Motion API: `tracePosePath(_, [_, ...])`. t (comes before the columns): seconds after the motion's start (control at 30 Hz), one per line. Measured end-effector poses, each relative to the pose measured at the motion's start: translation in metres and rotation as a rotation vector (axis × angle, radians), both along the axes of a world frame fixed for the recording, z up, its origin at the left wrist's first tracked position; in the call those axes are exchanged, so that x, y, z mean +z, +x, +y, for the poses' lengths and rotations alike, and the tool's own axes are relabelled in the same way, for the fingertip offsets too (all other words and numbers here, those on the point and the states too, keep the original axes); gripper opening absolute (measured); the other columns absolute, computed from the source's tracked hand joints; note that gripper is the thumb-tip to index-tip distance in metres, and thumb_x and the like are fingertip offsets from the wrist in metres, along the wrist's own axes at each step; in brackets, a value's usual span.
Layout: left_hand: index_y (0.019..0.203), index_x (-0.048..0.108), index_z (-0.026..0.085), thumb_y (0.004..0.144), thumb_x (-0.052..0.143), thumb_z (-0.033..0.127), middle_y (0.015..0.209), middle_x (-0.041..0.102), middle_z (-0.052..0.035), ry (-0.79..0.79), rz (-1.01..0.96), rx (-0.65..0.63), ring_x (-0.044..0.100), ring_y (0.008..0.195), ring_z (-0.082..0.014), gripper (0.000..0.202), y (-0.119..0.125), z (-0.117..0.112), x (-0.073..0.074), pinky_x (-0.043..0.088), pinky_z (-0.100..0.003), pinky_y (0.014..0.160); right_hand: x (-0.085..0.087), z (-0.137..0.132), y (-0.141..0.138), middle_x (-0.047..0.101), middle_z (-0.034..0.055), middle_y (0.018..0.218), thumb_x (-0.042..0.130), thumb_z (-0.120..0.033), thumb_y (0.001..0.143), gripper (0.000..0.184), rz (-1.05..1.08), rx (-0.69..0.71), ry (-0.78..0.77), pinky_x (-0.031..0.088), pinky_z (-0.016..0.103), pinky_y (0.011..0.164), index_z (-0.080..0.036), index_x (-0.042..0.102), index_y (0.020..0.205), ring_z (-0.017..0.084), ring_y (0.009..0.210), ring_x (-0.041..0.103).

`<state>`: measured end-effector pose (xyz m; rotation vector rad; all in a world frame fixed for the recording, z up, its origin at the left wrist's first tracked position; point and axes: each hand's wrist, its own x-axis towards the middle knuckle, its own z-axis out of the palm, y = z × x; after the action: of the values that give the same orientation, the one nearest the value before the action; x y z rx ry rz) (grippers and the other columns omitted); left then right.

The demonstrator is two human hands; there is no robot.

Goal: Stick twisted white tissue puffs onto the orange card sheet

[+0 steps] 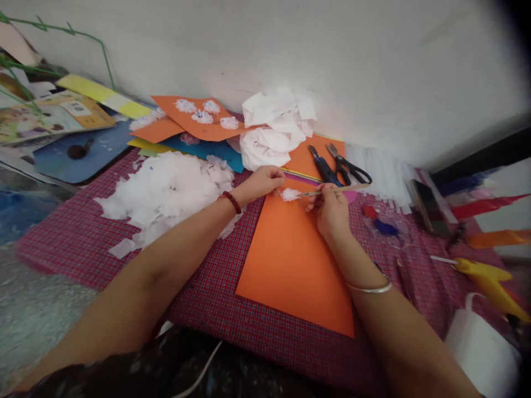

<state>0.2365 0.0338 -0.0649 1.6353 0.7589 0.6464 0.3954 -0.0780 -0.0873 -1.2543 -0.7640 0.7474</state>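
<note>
An orange sheet of paper (290, 260) lies at the middle of the table, with a small tuft of white tissue (290, 194) near its far edge. My right hand (332, 210) grips a thin pale stick (352, 188), whose tip touches or nearly touches the tuft. On the tuft's other side is my left hand (265, 182), its thumb and fingertips pinched together; whatever is between them is too small to make out. A wide heap of white paper pieces (166, 182) spreads to the left of that hand.
Behind stand crumpled white tissue (274, 138) and orange paper with white tufts (199, 130). Scissors (346, 166) and a cutter (326, 168) lie beyond my right hand. White strips (381, 171), a phone (429, 204), a yellow glue gun (485, 276) and a white cup-like object (481, 348) are rightward.
</note>
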Motion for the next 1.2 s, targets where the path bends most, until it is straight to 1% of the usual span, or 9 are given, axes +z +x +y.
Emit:
tracePosePath(0.2, [0.087, 0.06, 0.014, 0.087, 0.058, 0.016, 0.075, 0.064, 0.0004, 0.085, -0.163, 0.124, 0.058, 0.059, -0.0049, 0.003, -0.03, -0.003, 0.087, 0.047, -0.021, 0.065, -0.002, 0.0, -0.003, 0.058, -0.005, 0.054, 0.065, -0.054, 0.081, 0.037, -0.018, 0.096, -0.028, 0.043, 0.02, 0.039, -0.022, 0.049, 0.076, 0.009, 0.039, 0.052])
tracePosePath(0.27, [0.087, 0.061, 0.013, 0.087, 0.057, 0.018, 0.077, 0.065, -0.001, 0.126, -0.108, 0.064, 0.058, 0.059, -0.006, 0.006, -0.04, -0.003, 0.109, 0.047, -0.022, 0.065, -0.002, 0.0, -0.002, 0.058, -0.0044, 0.054, 0.065, -0.055, 0.082, 0.037, -0.024, 0.11, -0.028, 0.043, 0.021, 0.038, -0.022, 0.05, 0.076, 0.009, 0.039, 0.052])
tracePosePath(0.33, [0.084, 0.063, 0.013, 0.082, 0.058, 0.015, 0.074, 0.065, -0.0016, 0.193, 0.087, -0.057, 0.059, 0.061, -0.0083, 0.006, -0.051, 0.001, 0.118, 0.046, -0.023, 0.065, -0.003, 0.001, -0.002, 0.057, -0.0041, 0.053, 0.066, -0.054, 0.082, 0.036, -0.023, 0.114, -0.014, 0.043, 0.022, 0.038, -0.022, 0.051, 0.076, 0.01, 0.038, 0.052])
tracePosePath(0.4, [0.081, 0.066, 0.014, 0.075, 0.061, 0.012, 0.072, 0.066, -0.0011, 0.287, 0.361, -0.203, 0.06, 0.065, -0.0109, 0.008, -0.063, 0.008, 0.112, 0.045, -0.024, 0.067, -0.004, 0.002, -0.001, 0.057, -0.004, 0.052, 0.066, -0.054, 0.082, 0.035, -0.021, 0.115, -0.002, 0.043, 0.022, 0.037, -0.023, 0.051, 0.074, 0.01, 0.038, 0.051])
tracePosePath(0.5, [0.08, 0.069, 0.018, 0.066, 0.064, 0.014, 0.075, 0.069, 0.0005, 0.447, 0.666, -0.362, 0.06, 0.071, -0.0131, 0.015, -0.081, 0.016, 0.086, 0.041, -0.024, 0.069, -0.004, 0.002, -0.003, 0.058, -0.0039, 0.052, 0.066, -0.056, 0.081, 0.037, -0.027, 0.131, 0.0, 0.042, 0.023, 0.036, -0.023, 0.051, 0.073, 0.011, 0.038, 0.051])
tracePosePath(0.63, [0.076, 0.07, 0.019, 0.057, 0.065, 0.011, 0.079, 0.069, -0.0029, 0.592, 0.75, -0.33, 0.056, 0.072, -0.0153, 0.021, -0.099, 0.018, 0.048, 0.037, -0.025, 0.067, -0.002, 0.002, -0.004, 0.057, -0.0042, 0.05, 0.068, -0.056, 0.079, 0.039, -0.022, 0.122, 0.014, 0.041, 0.021, 0.036, -0.022, 0.051, 0.072, 0.01, 0.037, 0.051])
tracePosePath(0.73, [0.075, 0.069, 0.019, 0.056, 0.063, 0.011, 0.078, 0.067, -0.0033, 0.654, 0.752, -0.253, 0.052, 0.069, -0.0153, 0.021, -0.106, 0.016, 0.033, 0.033, -0.025, 0.063, -0.001, 0.001, -0.004, 0.058, -0.0045, 0.05, 0.067, -0.054, 0.08, 0.038, -0.032, 0.131, 0.02, 0.042, 0.021, 0.037, -0.021, 0.051, 0.073, 0.009, 0.037, 0.051])
tracePosePath(1.0, [0.052, 0.051, 0.02, 0.055, 0.068, 0.013, 0.051, 0.049, 0.0032, 0.482, 0.685, -0.203, 0.037, 0.052, -0.0111, 0.018, -0.114, 0.022, 0.039, 0.022, -0.026, 0.053, -0.002, 0.001, -0.004, 0.058, -0.0042, 0.051, 0.065, -0.054, 0.081, 0.038, -0.039, 0.131, 0.012, 0.041, 0.02, 0.037, -0.02, 0.051, 0.073, 0.009, 0.037, 0.051])
tracePosePath(1.2, [0.056, 0.061, 0.019, 0.064, 0.069, 0.025, 0.054, 0.054, 0.0027, 0.276, 0.565, -0.222, 0.043, 0.054, -0.0108, 0.012, -0.118, 0.023, 0.055, 0.029, -0.024, 0.054, -0.001, 0.001, -0.005, 0.058, -0.0039, 0.051, 0.066, -0.052, 0.081, 0.037, -0.025, 0.125, 0.008, 0.042, 0.02, 0.037, -0.02, 0.051, 0.074, 0.009, 0.038, 0.051])
